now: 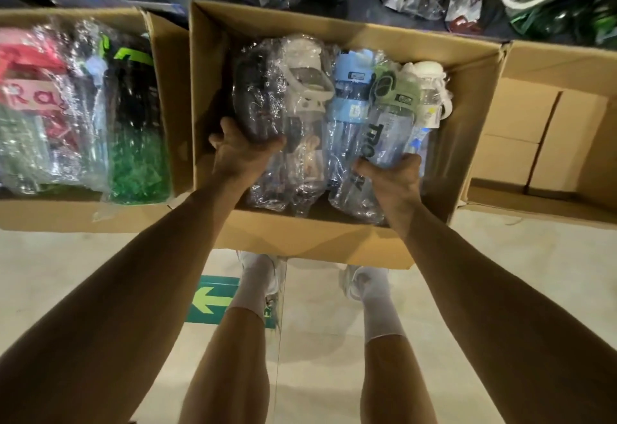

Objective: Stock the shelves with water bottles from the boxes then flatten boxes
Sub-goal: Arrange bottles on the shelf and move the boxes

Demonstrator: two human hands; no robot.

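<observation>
Head view: left hand point(240, 153) grips a black bottle point(257, 89) in crinkled clear film. Right hand point(390, 176) grips a transparent green-lidded bottle point(387, 123), likewise wrapped. Both bottles lie inside the open corrugated cardboard box point(300, 240) on the floor, hands apart.

Middle box point(300, 240): brown cardboard, open, packed with plastic-wrapped bottles lying side by side, lids pointing away. Black bottle point(257, 89) at the left, gripped at its base by the left hand point(243, 149); then white-handled bottle point(307, 89) and blue bottle point(350, 96). Clear green-lidded bottle point(390, 116) tilted on top, held at its base by the right hand point(390, 176). White bottle point(434, 89) against the right wall. Left box point(170, 106): open, full of wrapped pink, clear and green bottles. Right box point(551, 59): open, holding plain cartons point(521, 129).
</observation>
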